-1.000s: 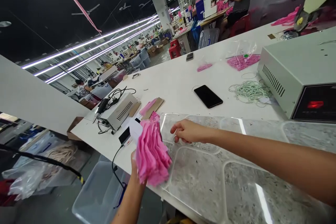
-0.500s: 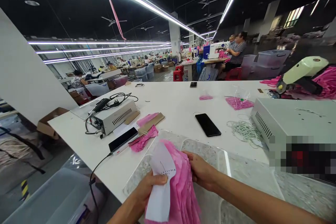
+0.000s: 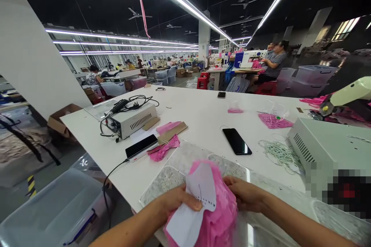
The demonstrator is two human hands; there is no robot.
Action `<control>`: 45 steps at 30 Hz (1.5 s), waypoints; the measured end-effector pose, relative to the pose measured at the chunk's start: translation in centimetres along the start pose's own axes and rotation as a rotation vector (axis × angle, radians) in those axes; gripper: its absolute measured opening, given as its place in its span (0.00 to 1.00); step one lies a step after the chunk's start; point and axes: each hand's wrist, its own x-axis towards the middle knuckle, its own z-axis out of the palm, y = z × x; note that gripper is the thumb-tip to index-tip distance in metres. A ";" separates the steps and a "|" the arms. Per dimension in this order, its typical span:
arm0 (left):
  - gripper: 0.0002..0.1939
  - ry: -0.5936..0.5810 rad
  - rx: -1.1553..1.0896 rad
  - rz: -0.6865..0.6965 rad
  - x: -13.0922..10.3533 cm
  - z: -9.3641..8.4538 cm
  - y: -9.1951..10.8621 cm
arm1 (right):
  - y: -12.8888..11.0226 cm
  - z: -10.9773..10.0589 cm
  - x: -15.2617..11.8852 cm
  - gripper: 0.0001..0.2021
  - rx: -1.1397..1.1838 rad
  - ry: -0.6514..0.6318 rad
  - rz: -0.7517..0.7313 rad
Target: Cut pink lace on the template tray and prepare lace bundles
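Note:
A thick stack of pink fabric pieces (image 3: 224, 214) is held up in front of me, over a clear plastic lid (image 3: 278, 200) on the table. A white paper template (image 3: 199, 210) with a line and a row of small dark marks lies against its near face. My left hand (image 3: 182, 200) grips the stack from the left, its thumb pressing on the paper. On the far right side, my right hand (image 3: 246, 193) is closed around the stack's edge; its fingertips are partly hidden by the fabric.
The white table (image 3: 199, 119) bears a black phone (image 3: 237, 141), a second phone (image 3: 141, 146) on a cable, a tied pink bundle (image 3: 164, 149) and pale green cord (image 3: 279, 151). Grey machine boxes stand left (image 3: 136, 119) and right (image 3: 333, 135). A plastic bin (image 3: 55, 208) is at lower left.
My hands and the stack have shifted right in view and the fabric now looks more bunched and tilted. The camera has turned a little to the left.

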 end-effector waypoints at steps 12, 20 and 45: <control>0.16 -0.183 0.518 -0.079 -1.8 0.4 4.3 | -1.0 -1.2 -0.9 0.16 0.605 -0.141 -0.145; 0.17 -0.173 0.653 -0.312 -0.3 0.4 4.5 | -3.8 -0.8 -3.0 0.22 0.583 -0.318 -0.171; 0.10 0.204 0.732 -0.356 1.4 2.0 2.3 | -10.8 8.4 -4.6 0.10 -1.454 0.042 0.075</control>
